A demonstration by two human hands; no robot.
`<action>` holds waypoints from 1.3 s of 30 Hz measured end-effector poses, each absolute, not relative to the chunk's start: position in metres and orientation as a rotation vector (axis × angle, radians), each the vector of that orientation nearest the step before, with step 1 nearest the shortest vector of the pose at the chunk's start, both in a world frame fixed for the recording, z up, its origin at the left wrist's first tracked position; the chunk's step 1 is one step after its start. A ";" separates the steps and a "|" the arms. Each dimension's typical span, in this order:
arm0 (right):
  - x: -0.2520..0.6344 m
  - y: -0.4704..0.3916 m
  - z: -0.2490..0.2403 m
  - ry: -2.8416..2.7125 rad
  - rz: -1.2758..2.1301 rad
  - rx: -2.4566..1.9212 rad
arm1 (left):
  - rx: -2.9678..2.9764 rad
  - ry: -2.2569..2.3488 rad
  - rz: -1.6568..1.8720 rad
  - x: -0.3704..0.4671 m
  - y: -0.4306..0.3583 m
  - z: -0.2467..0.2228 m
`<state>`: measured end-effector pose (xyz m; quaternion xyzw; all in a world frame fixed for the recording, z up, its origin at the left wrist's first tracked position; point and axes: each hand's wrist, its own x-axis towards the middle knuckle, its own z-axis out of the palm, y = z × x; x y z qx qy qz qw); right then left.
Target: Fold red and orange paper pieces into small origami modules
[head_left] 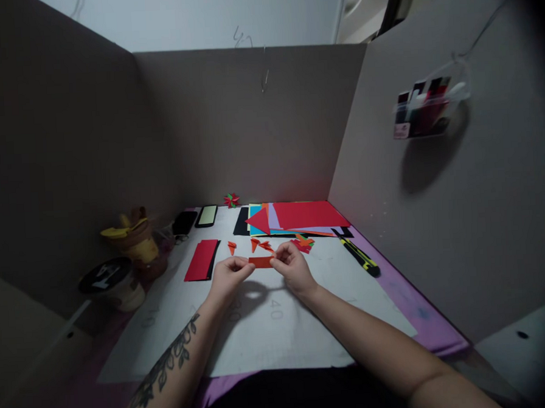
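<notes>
Fingers: the left hand (227, 278) pinches the left end of the orange paper strip (261, 262) between thumb and fingertips; the right hand (296, 269) pinches its right end the same way, fingers curled in
Orange paper strip: held level between the two hands, over the white sheet (266, 350) near the middle of the bench, casting a shadow
Folded orange pieces: one small piece (231, 247) lies just beyond the left hand, with a group of others (255, 245) beyond the strip
Cut paper pile: orange, red and green shapes (304, 244) lie just beyond the right hand
Red strips: a stack (202, 260) with black underneath lies left of the left hand
Coloured sheets: a spread stack (307, 214) reaches the far edge and far right corner, red on top; a red triangle (259, 221) rests on its left part
Knife: a yellow and black cutter (360, 256) lies slanted along the right edge
Far edge: a red and green paper star (231, 200) near the middle, a phone (207, 216) with a pale screen to its left, and a dark object (184, 222) by the far left corner
Left edge: a dark-lidded tub (116, 282) stands nearer than a pot (135, 241) of yellow and brown things
Right panel: a clear bag (427, 107) of dark and red items hangs above the bench
Left forearm: a leafy tattoo (165, 368) shows
</notes>
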<state>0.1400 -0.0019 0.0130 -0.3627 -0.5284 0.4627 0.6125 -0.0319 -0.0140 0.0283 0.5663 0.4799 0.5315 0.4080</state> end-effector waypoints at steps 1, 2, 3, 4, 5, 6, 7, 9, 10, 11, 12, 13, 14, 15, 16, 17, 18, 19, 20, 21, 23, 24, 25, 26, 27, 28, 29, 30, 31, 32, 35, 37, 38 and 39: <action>0.140 -0.002 0.013 -1.220 1.066 -0.839 | 1.427 1.214 1.340 -0.032 -0.014 0.028; 0.140 -0.002 0.013 -1.221 1.065 -0.842 | 1.428 1.215 1.340 -0.032 -0.014 0.028; 0.140 -0.002 0.013 -1.221 1.063 -0.845 | 1.428 1.211 1.340 -0.032 -0.014 0.027; 0.140 -0.003 0.013 -1.221 1.062 -0.845 | 1.428 1.205 1.338 -0.033 -0.014 0.027; 0.140 -0.003 0.013 -1.219 1.063 -0.844 | 1.426 1.197 1.337 -0.033 -0.014 0.027; 0.140 -0.003 0.013 -1.216 1.068 -0.840 | 1.424 1.191 1.335 -0.033 -0.014 0.027; 0.140 -0.003 0.013 -1.213 1.073 -0.836 | 1.420 1.191 1.332 -0.033 -0.014 0.027; 0.140 -0.003 0.013 -1.205 1.085 -0.828 | 1.409 1.198 1.334 -0.033 -0.014 0.028; 0.140 -0.003 0.013 -1.203 1.089 -0.826 | 1.404 1.200 1.336 -0.033 -0.014 0.029; 0.140 -0.003 0.013 -1.202 1.091 -0.825 | 1.402 1.203 1.340 -0.033 -0.014 0.029; 0.140 -0.003 0.013 -1.201 1.091 -0.824 | 1.400 1.203 1.342 -0.032 -0.015 0.030; 0.140 -0.003 0.012 -1.201 1.088 -0.823 | 1.400 1.203 1.344 -0.032 -0.015 0.030; 0.140 -0.003 0.012 -1.203 1.085 -0.822 | 1.399 1.204 1.345 -0.032 -0.015 0.030; 0.140 -0.003 0.012 -1.205 1.083 -0.821 | 1.396 1.206 1.348 -0.032 -0.014 0.030; 0.140 -0.003 0.012 -1.206 1.082 -0.818 | 1.392 1.209 1.350 -0.032 -0.014 0.030; 0.139 -0.002 0.011 -1.206 1.084 -0.815 | 1.387 1.210 1.353 -0.032 -0.014 0.030; 0.139 -0.002 0.011 -1.205 1.089 -0.811 | 1.383 1.209 1.358 -0.032 -0.014 0.030; 0.139 -0.002 0.011 -1.202 1.095 -0.807 | 1.379 1.207 1.365 -0.032 -0.014 0.029; 0.139 -0.003 0.011 -1.199 1.101 -0.804 | 1.377 1.205 1.369 -0.032 -0.013 0.029; 0.139 -0.003 0.011 -1.196 1.103 -0.803 | 1.375 1.204 1.373 -0.032 -0.013 0.028; 0.139 -0.003 0.012 -1.199 1.102 -0.808 | 1.368 1.199 1.375 -0.032 -0.013 0.027; 0.139 -0.004 0.012 -1.202 1.101 -0.812 | 1.363 1.193 1.373 -0.032 -0.012 0.026; 0.139 -0.004 0.012 -1.207 1.100 -0.814 | 1.357 1.184 1.371 -0.033 -0.012 0.026; 0.139 -0.005 0.013 -1.211 1.100 -0.813 | 1.352 1.170 1.370 -0.033 -0.012 0.025; 0.139 -0.005 0.013 -1.215 1.101 -0.811 | 1.346 1.153 1.370 -0.033 -0.012 0.024; 0.139 -0.005 0.013 -1.217 1.101 -0.809 | 1.339 1.137 1.367 -0.033 -0.011 0.024; 0.139 -0.005 0.013 -1.218 1.101 -0.808 | 1.329 1.124 1.365 -0.033 -0.011 0.023; 0.139 -0.004 0.013 -1.219 1.100 -0.809 | 1.317 1.113 1.360 -0.033 -0.010 0.023; 0.139 -0.004 0.012 -1.220 1.098 -0.815 | 1.304 1.102 1.348 -0.033 -0.010 0.022; 0.139 -0.003 0.012 -1.224 1.095 -0.826 | 1.292 1.098 1.327 -0.033 -0.009 0.021; 0.140 0.002 0.007 -1.254 1.096 -0.872 | 1.271 1.119 1.215 -0.035 -0.007 0.018; 0.142 0.007 0.001 -1.295 1.138 -0.914 | 1.287 1.172 1.115 -0.037 -0.007 0.016; 0.143 0.009 -0.003 -1.317 1.170 -0.941 | 1.312 1.203 1.061 -0.038 -0.007 0.015; 0.143 0.011 -0.006 -1.338 1.201 -0.973 | 1.346 1.234 1.004 -0.039 -0.007 0.014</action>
